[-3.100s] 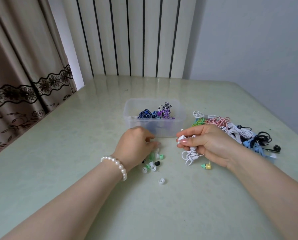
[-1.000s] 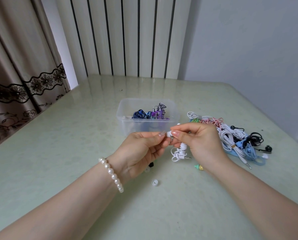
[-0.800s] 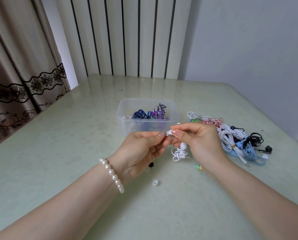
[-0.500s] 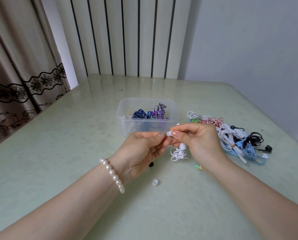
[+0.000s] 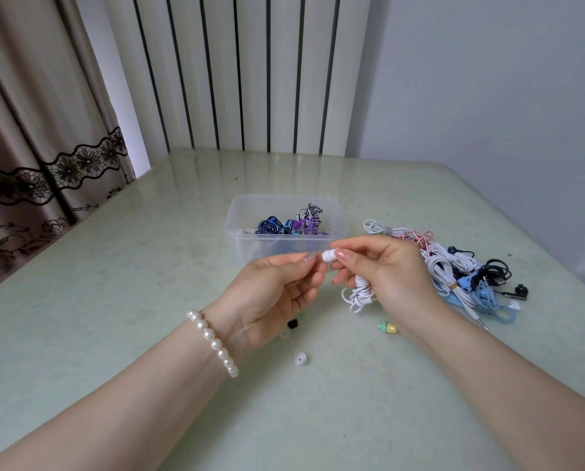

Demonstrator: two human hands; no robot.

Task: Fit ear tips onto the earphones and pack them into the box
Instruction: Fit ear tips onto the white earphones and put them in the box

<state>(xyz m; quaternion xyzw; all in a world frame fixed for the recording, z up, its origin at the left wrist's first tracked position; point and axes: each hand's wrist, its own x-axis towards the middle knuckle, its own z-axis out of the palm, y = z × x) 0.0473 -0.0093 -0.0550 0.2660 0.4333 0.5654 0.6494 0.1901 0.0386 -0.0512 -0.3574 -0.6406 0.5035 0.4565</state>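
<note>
Above a pale green table [image 5: 114, 283], a person's two hands meet in front of a clear plastic box [image 5: 286, 229] holding blue, purple and striped earphones. The right hand [image 5: 389, 277] pinches a white earbud [image 5: 328, 256] between thumb and forefinger, its coiled white cable [image 5: 360, 294] hanging below the palm; the left hand [image 5: 270, 294], with a pearl bracelet [image 5: 213, 341] on the wrist, has fingertips closed at the bud's tip, though whether they grasp an ear tip cannot be told. Loose tips lie on the table beneath the hands: a white ear tip [image 5: 300, 358] nearest the viewer, a black tip [image 5: 292, 323] and a green-and-yellow tip [image 5: 387, 328]. A tangled pile of earphones [image 5: 454, 266] spreads to the right of the box, near the table's right edge. Open tabletop stretches to the left of the box and toward the viewer, with a curtain [image 5: 29, 164] beyond the left edge.
</note>
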